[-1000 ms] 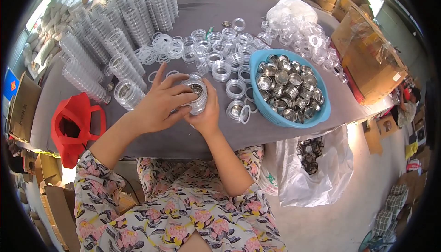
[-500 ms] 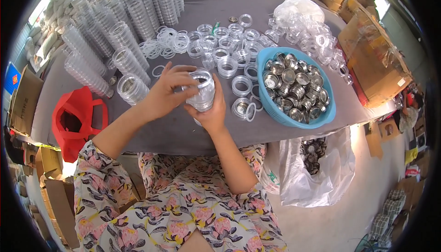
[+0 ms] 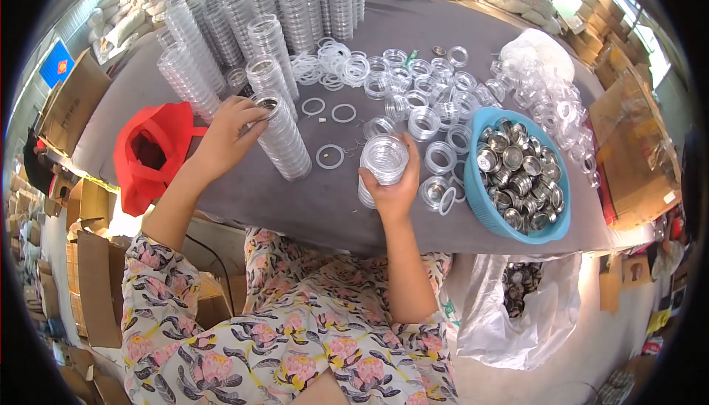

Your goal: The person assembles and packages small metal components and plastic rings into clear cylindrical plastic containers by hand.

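My left hand [image 3: 230, 135] is at the top of a tall stack of clear round plastic pieces [image 3: 284, 146], its fingers closed at the rim of the uppermost piece. My right hand [image 3: 397, 189] is wrapped round a short stack of clear plastic rings [image 3: 385, 158] above the table's near side. Between the hands, a thin white ring [image 3: 330, 156] lies flat, with two similar rings farther back. Just right of my right hand are a clear ring with a silvery metal insert [image 3: 433, 191] and a white ring [image 3: 447, 200] leaning beside it.
Many clear stacks [image 3: 299, 21] rise at the back left of the grey-covered table [image 3: 436, 14]. Loose clear rings [image 3: 423, 123] lie mid-table. A blue basket [image 3: 481, 176] of metal caps stands right; a red bag [image 3: 148, 187] hangs at the left edge. Cardboard boxes [image 3: 639, 154] flank the table.
My left hand has left the clear rings in my right hand and moved left to the tall stack. That stack now stands nearer the front edge. The whole view has shifted.
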